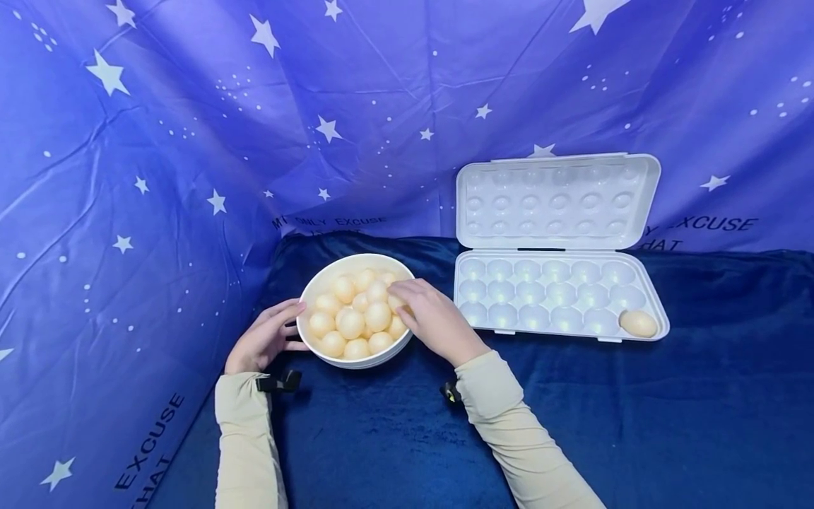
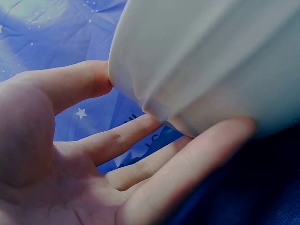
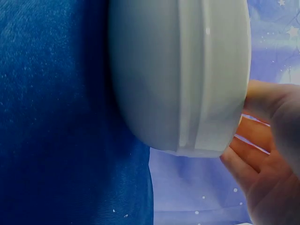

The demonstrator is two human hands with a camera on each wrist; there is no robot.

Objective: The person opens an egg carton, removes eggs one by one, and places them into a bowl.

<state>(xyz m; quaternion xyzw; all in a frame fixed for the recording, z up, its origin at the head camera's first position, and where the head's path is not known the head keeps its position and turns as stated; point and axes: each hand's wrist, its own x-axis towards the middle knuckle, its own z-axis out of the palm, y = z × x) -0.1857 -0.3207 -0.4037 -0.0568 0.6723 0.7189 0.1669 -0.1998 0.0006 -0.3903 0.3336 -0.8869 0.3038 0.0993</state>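
Note:
A white bowl (image 1: 362,364) full of pale, cream-coloured eggs (image 1: 350,324) stands at the centre of the head view. My left hand (image 1: 263,341) steadies its left side, thumb tip at the rim and nearly straight fingers (image 2: 187,166) against the outer wall. From the right, my right hand (image 1: 439,318) reaches over the rim and pinches an egg (image 1: 397,302) at the bowl's right edge; the fingers partly cover it. In the right wrist view, the bowl's wall (image 3: 154,79) hides the fingertips and the egg.
To the right, a white egg carton (image 1: 483,326) lies with its lid (image 1: 559,205) raised against the backdrop. One brown egg (image 1: 638,324) sits in its front right cup. Dark blue cloth (image 1: 381,438) covers the table, and a star-patterned curtain (image 1: 381,85) hangs behind and at the left.

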